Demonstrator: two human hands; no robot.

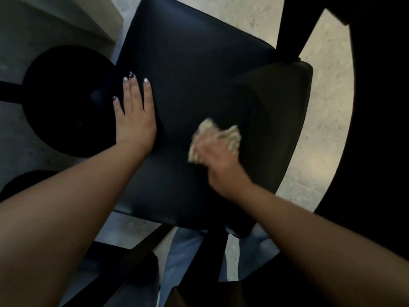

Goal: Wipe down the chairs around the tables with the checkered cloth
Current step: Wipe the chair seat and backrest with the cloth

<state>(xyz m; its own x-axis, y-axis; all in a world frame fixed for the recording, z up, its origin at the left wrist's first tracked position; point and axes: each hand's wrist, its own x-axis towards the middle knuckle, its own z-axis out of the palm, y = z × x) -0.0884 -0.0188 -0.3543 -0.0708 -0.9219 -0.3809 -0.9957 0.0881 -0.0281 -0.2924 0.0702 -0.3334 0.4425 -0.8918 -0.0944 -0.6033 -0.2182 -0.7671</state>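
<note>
A black padded chair seat [190,69] fills the middle of the head view, seen from above. My left hand [135,116] lies flat on the seat's left edge, fingers spread, holding nothing. My right hand [219,165] is shut on a crumpled pale checkered cloth [221,135] and presses it on the right half of the seat. The cloth and right hand are blurred by motion. The cloth sticks out beyond my fingers toward the far side.
A round black table base [66,100] stands on the floor left of the chair. A large dark round tabletop edge [380,129] curves along the right. Pale stone floor [327,111] shows between them. My legs in light trousers [186,258] are below the seat's near edge.
</note>
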